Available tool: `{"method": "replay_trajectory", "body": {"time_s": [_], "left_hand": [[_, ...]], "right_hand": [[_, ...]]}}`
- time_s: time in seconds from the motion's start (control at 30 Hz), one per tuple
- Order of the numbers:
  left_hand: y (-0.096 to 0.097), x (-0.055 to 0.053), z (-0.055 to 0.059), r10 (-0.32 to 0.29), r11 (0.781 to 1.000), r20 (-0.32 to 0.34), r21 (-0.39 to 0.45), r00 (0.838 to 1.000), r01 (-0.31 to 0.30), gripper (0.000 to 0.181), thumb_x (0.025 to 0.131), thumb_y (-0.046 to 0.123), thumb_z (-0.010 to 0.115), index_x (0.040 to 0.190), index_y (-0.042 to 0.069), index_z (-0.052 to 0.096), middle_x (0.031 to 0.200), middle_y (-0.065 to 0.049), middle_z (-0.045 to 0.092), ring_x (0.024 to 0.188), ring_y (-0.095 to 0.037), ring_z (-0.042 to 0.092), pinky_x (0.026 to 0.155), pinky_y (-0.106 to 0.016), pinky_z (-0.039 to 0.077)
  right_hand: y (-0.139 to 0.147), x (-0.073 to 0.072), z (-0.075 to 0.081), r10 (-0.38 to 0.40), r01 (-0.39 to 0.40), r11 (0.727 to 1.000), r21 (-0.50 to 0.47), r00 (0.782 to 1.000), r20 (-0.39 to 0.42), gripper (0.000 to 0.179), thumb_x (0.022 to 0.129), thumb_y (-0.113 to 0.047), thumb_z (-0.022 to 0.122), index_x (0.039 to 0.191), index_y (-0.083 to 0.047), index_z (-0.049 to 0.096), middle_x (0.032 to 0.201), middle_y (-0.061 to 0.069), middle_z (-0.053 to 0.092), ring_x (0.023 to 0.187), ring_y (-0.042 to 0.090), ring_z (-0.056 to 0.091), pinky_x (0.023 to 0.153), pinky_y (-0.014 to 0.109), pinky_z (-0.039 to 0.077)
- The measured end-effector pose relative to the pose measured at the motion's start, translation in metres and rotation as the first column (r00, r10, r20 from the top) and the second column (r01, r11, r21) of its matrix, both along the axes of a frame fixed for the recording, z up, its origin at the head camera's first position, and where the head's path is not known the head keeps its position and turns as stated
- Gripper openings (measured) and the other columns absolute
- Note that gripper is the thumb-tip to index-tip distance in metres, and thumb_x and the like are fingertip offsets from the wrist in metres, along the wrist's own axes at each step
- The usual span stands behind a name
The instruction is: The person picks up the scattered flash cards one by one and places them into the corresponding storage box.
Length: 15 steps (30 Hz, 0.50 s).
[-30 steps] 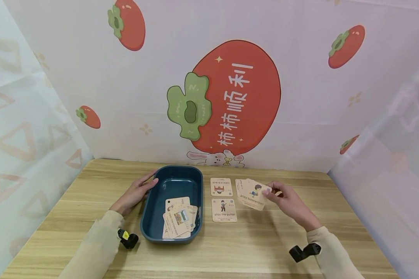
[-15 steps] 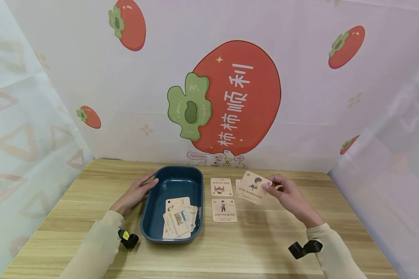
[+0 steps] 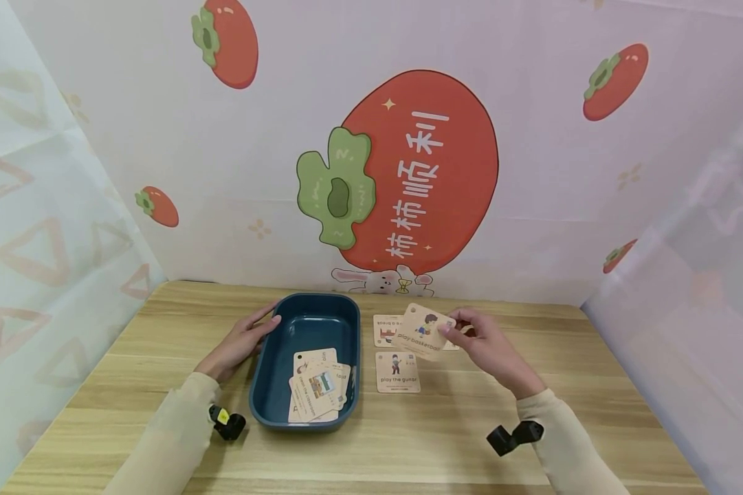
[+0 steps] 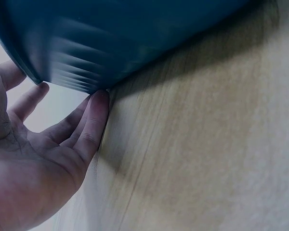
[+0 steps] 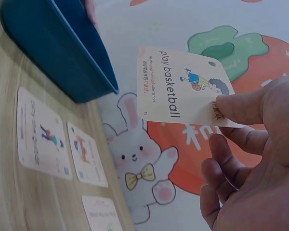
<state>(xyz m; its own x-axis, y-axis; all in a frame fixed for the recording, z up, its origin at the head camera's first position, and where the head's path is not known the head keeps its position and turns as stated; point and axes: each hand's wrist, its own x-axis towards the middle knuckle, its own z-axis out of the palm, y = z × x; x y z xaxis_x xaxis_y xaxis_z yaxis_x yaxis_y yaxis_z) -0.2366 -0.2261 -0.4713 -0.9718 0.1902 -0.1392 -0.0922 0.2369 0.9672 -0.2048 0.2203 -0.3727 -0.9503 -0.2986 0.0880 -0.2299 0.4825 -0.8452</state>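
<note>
Right hand (image 3: 490, 349) pinches the "play basketball" card (image 3: 422, 330) by one corner, raised above the desk (image 3: 451, 440), right of the tray (image 3: 302, 337), just right of frame centre. Left hand (image 3: 236, 346) rests against tray's left side, fingers extended. Handling advice: pinch lightly, leave card unbent, keep it above the laid-out cards (image 3: 398, 381), tray steady. Card: cream, squarish, rounded corners, dark round mark, cartoon ball player.

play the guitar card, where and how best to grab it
Probably pinch the play the guitar card by its near right corner, coming from the near right: it lies thin and flat on the table, blue tray to its left, another card just beyond.
</note>
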Motion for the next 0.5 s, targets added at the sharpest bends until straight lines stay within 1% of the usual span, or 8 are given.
{"method": "replay_trajectory", "body": {"time_s": [0.17,0.27,0.4,0.5], "left_hand": [[-0.001,0.0,-0.001,0.001,1.0,-0.001,0.0,1.0,-0.001,0.069,0.105,0.049,0.051,0.163,0.022,0.024,0.159,-0.024,0.035,0.137,-0.042,0.047,0.109,-0.059,0.039],[-0.002,-0.001,-0.003,0.005,1.0,0.004,0.002,1.0,-0.005,0.07,0.104,0.051,0.051,0.163,0.023,0.026,0.159,-0.022,0.035,0.137,-0.041,0.047,0.11,-0.059,0.038],[-0.002,-0.001,-0.004,0.007,1.0,0.009,0.006,1.0,-0.007,0.071,0.103,0.052,0.052,0.163,0.024,0.026,0.161,-0.021,0.033,0.138,-0.042,0.046,0.11,-0.059,0.038],[-0.002,-0.002,-0.004,0.007,1.0,0.006,0.005,1.0,-0.007,0.071,0.103,0.053,0.052,0.163,0.025,0.026,0.161,-0.021,0.033,0.138,-0.041,0.046,0.11,-0.058,0.039]], "right_hand": [[-0.019,-0.002,-0.001,0.038,-0.039,0.999,-0.034,0.999,-0.009,0.013,0.1,-0.017,0.066,0.101,-0.004,0.066,0.096,0.008,0.059,0.084,0.026,0.055,0.072,0.037,0.049],[-0.029,-0.004,-0.003,0.059,-0.06,0.997,-0.049,0.998,-0.021,0.01,0.1,-0.015,0.067,0.099,-0.005,0.066,0.095,0.007,0.059,0.083,0.026,0.056,0.071,0.034,0.049],[-0.043,-0.003,-0.002,0.078,-0.078,0.995,-0.055,0.997,-0.009,0.008,0.1,-0.013,0.066,0.099,-0.005,0.066,0.095,0.006,0.06,0.083,0.027,0.056,0.071,0.032,0.049],[-0.053,-0.003,-0.001,0.101,-0.101,0.993,-0.06,0.995,-0.009,0.007,0.1,-0.013,0.065,0.101,-0.006,0.067,0.096,0.005,0.06,0.085,0.028,0.055,0.073,0.034,0.049]]}}
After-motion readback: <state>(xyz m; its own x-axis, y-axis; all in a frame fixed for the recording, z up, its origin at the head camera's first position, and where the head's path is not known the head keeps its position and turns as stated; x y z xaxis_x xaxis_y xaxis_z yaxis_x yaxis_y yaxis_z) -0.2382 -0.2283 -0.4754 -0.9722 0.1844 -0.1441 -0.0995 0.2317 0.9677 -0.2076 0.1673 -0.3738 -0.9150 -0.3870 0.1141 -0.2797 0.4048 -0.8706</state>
